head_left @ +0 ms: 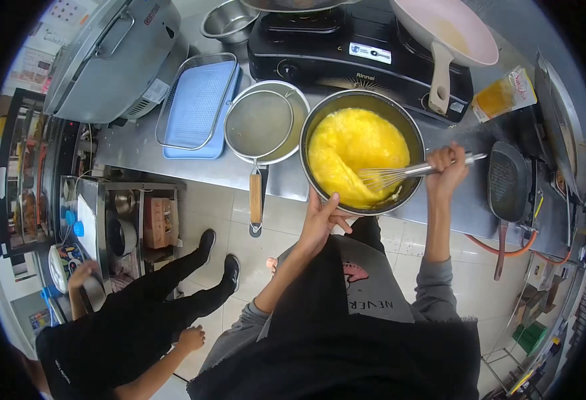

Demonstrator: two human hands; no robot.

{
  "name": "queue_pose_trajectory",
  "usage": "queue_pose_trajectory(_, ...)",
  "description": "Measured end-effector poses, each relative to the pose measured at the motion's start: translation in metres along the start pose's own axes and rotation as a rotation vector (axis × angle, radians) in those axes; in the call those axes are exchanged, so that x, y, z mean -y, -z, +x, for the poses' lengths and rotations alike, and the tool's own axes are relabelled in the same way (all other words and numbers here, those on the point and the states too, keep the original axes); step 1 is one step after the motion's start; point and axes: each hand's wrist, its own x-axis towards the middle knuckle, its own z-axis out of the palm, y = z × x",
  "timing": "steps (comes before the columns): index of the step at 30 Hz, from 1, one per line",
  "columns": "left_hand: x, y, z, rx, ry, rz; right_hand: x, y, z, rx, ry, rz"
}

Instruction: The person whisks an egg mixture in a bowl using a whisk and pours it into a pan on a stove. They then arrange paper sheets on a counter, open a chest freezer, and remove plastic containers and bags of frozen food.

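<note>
A dark-rimmed pot of yellow liquid stands at the counter's front edge. My right hand is wrapped round the handle of a metal whisk, whose wires dip into the liquid. Against the pot's near lower-left side rests my left hand, thumb at the rim and fingers partly beneath it. Just left of the pot, a round strainer with a wooden handle lies across another pot.
Behind is a black gas stove with a pink pan. Left are a blue tray and a metal bowl. Right are a yellow packet and a rectangular pan. A co-worker in black stands at left.
</note>
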Motion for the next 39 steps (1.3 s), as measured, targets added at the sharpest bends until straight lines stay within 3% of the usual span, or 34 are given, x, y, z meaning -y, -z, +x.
queue_pose_trajectory(2, -0.003, -0.003, 0.001, -0.004, 0.003, 0.000, 0.014, -0.007, 0.000, 0.098, -0.094, 0.092)
queue_pose_trajectory(4, -0.002, -0.003, -0.001, -0.004, 0.010, 0.004, 0.015, -0.007, -0.002, 0.049, -0.024, 0.170)
queue_pose_trajectory(6, -0.001, -0.001, 0.000, 0.012, 0.011, -0.005, -0.004, -0.002, -0.007, -0.051, 0.030, -0.031)
queue_pose_trajectory(7, -0.002, -0.002, 0.002, 0.019, 0.003, -0.005, -0.005, -0.004, -0.017, 0.007, -0.162, -0.087)
queue_pose_trajectory(10, 0.002, 0.002, -0.001, -0.016, 0.005, -0.023, 0.012, -0.012, -0.009, 0.071, -0.165, -0.048)
queue_pose_trajectory(12, 0.000, 0.004, 0.000, -0.072, 0.146, 0.108, 0.017, -0.015, -0.007, 0.095, -0.159, 0.003)
queue_pose_trajectory(17, 0.002, 0.005, -0.003, -0.040, -0.085, -0.012, 0.005, -0.007, -0.003, 0.125, -0.041, -0.097)
queue_pose_trajectory(22, 0.010, 0.014, -0.001, 0.076, -0.089, 0.012, 0.000, 0.005, 0.000, 0.150, 0.030, -0.119)
queue_pose_trajectory(24, 0.029, 0.025, 0.008, 0.082, -0.151, 0.129, -0.007, 0.009, 0.000, -0.080, 0.214, -0.366)
queue_pose_trajectory(25, 0.023, 0.025, 0.005, 0.116, -0.143, 0.100, -0.003, 0.006, -0.006, 0.030, 0.255, -0.314)
queue_pose_trajectory(26, 0.022, 0.025, 0.005, 0.152, -0.130, 0.069, -0.010, -0.001, -0.004, -0.174, 0.242, -0.287)
queue_pose_trajectory(27, 0.027, 0.028, 0.008, 0.152, -0.142, 0.089, -0.011, -0.006, -0.009, -0.197, 0.221, -0.267)
queue_pose_trajectory(39, 0.022, 0.039, 0.005, 0.255, -0.155, 0.161, -0.024, -0.007, -0.017, -0.104, 0.123, -0.137)
